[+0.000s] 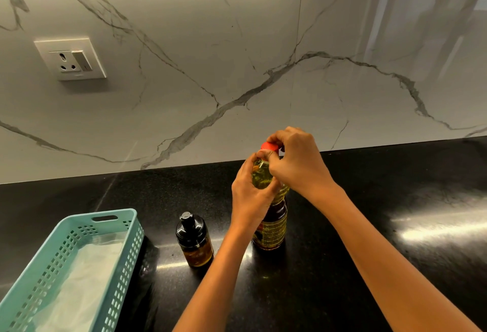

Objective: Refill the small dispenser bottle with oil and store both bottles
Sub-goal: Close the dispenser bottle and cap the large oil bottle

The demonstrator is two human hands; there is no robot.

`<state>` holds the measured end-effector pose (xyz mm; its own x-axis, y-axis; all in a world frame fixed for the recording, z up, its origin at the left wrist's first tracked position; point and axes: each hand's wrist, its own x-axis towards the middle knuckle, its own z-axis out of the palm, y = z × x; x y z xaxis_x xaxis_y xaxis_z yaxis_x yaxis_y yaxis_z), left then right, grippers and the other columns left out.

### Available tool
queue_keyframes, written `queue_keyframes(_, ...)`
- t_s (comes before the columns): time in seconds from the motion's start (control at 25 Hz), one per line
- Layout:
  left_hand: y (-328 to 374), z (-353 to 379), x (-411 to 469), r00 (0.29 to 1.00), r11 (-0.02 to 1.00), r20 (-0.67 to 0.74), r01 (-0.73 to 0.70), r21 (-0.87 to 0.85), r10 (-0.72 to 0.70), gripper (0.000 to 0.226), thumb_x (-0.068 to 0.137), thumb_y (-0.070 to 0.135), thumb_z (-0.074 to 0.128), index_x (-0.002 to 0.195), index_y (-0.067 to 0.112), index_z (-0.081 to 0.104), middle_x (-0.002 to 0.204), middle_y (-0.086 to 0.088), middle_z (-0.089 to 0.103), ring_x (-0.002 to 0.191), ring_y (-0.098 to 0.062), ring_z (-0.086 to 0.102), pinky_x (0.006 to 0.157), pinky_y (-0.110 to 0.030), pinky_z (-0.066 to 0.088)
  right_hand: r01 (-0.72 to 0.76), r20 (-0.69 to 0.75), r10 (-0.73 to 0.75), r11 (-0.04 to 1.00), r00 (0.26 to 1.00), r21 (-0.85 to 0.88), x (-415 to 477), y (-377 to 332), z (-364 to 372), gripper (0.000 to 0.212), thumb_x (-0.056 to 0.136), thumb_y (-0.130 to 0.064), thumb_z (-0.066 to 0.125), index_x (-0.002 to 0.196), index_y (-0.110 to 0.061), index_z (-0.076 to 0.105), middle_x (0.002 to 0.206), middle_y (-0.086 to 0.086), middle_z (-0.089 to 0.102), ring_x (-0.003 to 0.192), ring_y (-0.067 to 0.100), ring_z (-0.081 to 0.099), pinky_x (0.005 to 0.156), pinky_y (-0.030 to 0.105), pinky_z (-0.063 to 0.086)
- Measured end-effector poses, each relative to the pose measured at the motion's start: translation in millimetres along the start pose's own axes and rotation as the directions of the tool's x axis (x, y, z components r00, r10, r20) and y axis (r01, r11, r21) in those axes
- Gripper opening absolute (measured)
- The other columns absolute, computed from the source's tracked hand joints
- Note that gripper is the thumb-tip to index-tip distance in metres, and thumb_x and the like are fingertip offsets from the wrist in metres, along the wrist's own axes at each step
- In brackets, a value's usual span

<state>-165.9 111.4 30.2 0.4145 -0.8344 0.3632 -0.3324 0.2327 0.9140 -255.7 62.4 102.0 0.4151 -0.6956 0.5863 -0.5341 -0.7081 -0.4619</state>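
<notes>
A tall clear oil bottle (pixel 271 229) with yellow oil and a yellow label stands upright on the black counter (pixel 369 265). My left hand (pixel 250 194) grips its upper shoulder just below the neck. My right hand (pixel 295 163) curls its fingers round the red cap (pixel 269 146) on top. The small dispenser bottle (pixel 194 242), amber with a black pump top, stands upright to the left of the big bottle, untouched.
A teal perforated plastic basket (pixel 123 229) lined with white paper sits at the front left of the counter. A marble-patterned wall rises behind the counter, with a white socket and switch (pixel 70 59) at the upper left.
</notes>
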Motion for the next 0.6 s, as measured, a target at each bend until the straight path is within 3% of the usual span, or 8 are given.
queue_keyframes(0.16, 2, 1, 0, 1.0, 1.0, 0.011, 0.013, -0.015, -0.013, 0.063, 0.072, 0.018, 0.076, 0.117, 0.045, 0.041, 0.112, 0.014, 0.054, 0.102, 0.003, 0.055, 0.083, -0.013, 0.047, -0.021, -0.028, 0.019, 0.996, 0.999, -0.086, -3, -4, -1, 0.027, 0.084, -0.023, 0.064, 0.097, 0.001, 0.066, 0.093, 0.015, 0.065, 0.086, 0.02, 0.055, 0.071, 0.023, 0.045)
queue_keyframes(0.32, 1, -2, -1, 1.0, 0.999, 0.013, 0.012, -0.04, -0.012, 0.069, 0.072, 0.016, 0.076, 0.132, 0.027, 0.043, 0.122, 0.004, 0.056, 0.109, -0.004, 0.055, 0.09, -0.019, 0.048, -0.079, -0.048, 0.074, 0.99, 0.996, -0.121, -4, -14, 6, 0.034, 0.086, -0.031, 0.061, 0.1, -0.001, 0.064, 0.094, 0.012, 0.064, 0.089, 0.019, 0.056, 0.072, 0.022, 0.043)
queue_keyframes(0.48, 0, -12, -9, 0.996, 0.999, 0.087, 0.028, -0.045, -0.024, 0.057, 0.076, 0.022, 0.072, 0.122, 0.038, 0.042, 0.11, 0.014, 0.058, 0.102, 0.004, 0.058, 0.091, -0.021, 0.049, -0.245, 0.123, 0.221, 0.942, 0.967, 0.229, -24, -5, 1, 0.036, 0.089, -0.034, 0.056, 0.115, -0.01, 0.059, 0.102, 0.0, 0.064, 0.085, 0.0, 0.056, 0.078, 0.015, 0.048)
queue_keyframes(0.6, -19, -25, -23, 0.973, 0.997, 0.218, 0.08, -0.005, -0.077, 0.068, 0.076, 0.019, 0.072, 0.125, 0.045, 0.034, 0.11, 0.026, 0.054, 0.104, 0.015, 0.052, 0.095, -0.017, 0.045, -0.423, 0.266, 0.333, 0.777, 0.905, 0.466, -60, 9, 12, 0.049, 0.087, -0.036, 0.053, 0.134, -0.024, 0.043, 0.113, -0.017, 0.055, 0.096, -0.012, 0.052, 0.085, 0.011, 0.046)
